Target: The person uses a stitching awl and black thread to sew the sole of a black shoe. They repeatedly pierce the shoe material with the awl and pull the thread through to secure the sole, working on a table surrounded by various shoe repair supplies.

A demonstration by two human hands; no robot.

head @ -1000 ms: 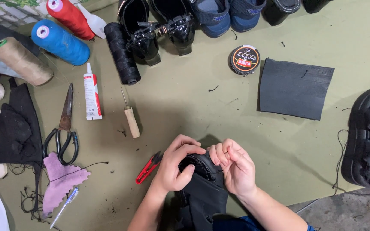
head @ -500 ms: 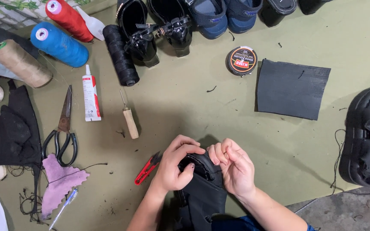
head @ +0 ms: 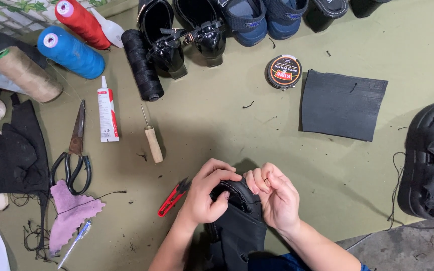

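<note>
A black shoe (head: 239, 221) stands low in the middle of the head view, its top edge between both hands. My left hand (head: 208, 193) curls over its left side, fingers pressed on the rim. My right hand (head: 273, 195) pinches the rim from the right with fingers bunched; whether it holds a needle is too small to tell. Red thread snips (head: 173, 196) lie just left of my left hand. A wooden-handled awl (head: 152, 140) lies further up on the olive cloth (head: 212, 125).
Scissors (head: 74, 153), a glue tube (head: 107, 110), thread spools (head: 71, 52) and black cloth pieces (head: 21, 150) crowd the left. Shoes (head: 192, 30) line the far edge. A polish tin (head: 283, 72) and black rubber sheet (head: 342, 104) lie right of centre; a black bag (head: 433, 160) sits at the right edge.
Both hands stay on the shoe with only slight finger movement. The view has shifted a little.
</note>
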